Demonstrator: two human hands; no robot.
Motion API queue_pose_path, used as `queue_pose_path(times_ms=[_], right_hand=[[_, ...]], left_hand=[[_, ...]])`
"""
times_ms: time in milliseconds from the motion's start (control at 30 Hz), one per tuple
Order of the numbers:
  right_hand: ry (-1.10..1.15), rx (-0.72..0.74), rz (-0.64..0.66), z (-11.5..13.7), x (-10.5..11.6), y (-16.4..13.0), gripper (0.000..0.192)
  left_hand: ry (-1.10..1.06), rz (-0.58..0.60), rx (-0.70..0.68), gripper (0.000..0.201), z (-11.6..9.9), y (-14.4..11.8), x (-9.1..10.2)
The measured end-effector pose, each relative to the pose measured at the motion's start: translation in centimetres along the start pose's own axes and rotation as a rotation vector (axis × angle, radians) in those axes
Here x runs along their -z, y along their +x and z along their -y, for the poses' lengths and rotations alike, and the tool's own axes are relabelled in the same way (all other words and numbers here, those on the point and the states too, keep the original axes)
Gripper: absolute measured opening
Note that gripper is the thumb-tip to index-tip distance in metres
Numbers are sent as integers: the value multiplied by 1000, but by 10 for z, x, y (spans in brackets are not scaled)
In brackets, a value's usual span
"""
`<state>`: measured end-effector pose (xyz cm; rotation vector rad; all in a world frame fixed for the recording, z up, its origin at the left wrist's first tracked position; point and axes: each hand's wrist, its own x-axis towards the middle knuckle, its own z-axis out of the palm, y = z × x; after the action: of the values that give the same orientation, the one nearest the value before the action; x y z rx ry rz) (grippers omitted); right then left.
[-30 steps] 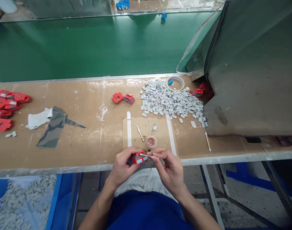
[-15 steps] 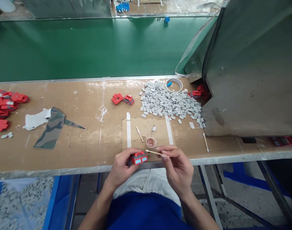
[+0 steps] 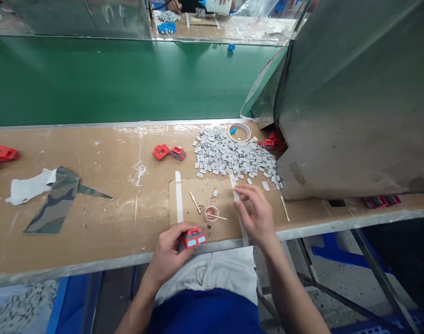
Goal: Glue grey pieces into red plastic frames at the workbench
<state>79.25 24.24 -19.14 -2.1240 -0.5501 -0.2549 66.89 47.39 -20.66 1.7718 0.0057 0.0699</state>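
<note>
One limp camouflage cloth (image 3: 54, 208) lies on the counter (image 3: 111, 227) between nine and ten o'clock from the held red toy (image 3: 196, 239). Two hard-edged red pieces (image 3: 177, 153) sit at eleven. The left hand (image 3: 170, 246) closes fingers and thumb on that one boxy toy, at the counter's near edge. One thin swab (image 3: 194, 200) lies at twelve; a second (image 3: 221, 217) crosses one round cup (image 3: 206, 216) at one, as does a heap of uncounted flat grey chips (image 3: 236, 157). The right hand (image 3: 255, 211), half open and visibly gripping nothing, hovers near two; a third swab (image 3: 285, 208) lies beyond.
</note>
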Motion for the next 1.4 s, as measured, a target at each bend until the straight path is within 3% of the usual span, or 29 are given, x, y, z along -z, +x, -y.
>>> queue_pose_path(times_ms=[100, 233, 400, 533, 700, 833, 967, 1167, 1300, 1400], right_hand=[[-142, 12, 71, -27, 14, 39, 18], [-310, 81, 272, -46, 6, 79, 16], [-557, 119, 406, -42, -15, 93, 18], [-554, 118, 421, -37, -8, 93, 20], [-137, 74, 275, -31, 20, 63, 13], [232, -174, 162, -20, 29, 15, 20], [382, -327, 72, -4, 32, -22, 26], [493, -370, 79, 30, 33, -52, 5], [620, -414, 172, 56, 14, -59, 13], [645, -412, 235, 69, 0, -56, 9]], left_hand=[[-3, 2, -25, 20, 1, 1, 1], [-13, -4, -36, 18, 2, 2, 1], [-9, -4, -60, 20, 1, 1, 0], [-19, -11, -66, 20, 0, 1, 1], [-37, -9, -61, 20, 2, -1, 1], [-57, -5, -58, 20, 2, 0, 2], [-85, 52, -66, 25, 1, 2, 4], [-199, 117, -98, 40, 5, 1, 9], [-221, 156, -70, 39, 4, 0, 11], [-208, 164, -76, 36, 3, 1, 12]])
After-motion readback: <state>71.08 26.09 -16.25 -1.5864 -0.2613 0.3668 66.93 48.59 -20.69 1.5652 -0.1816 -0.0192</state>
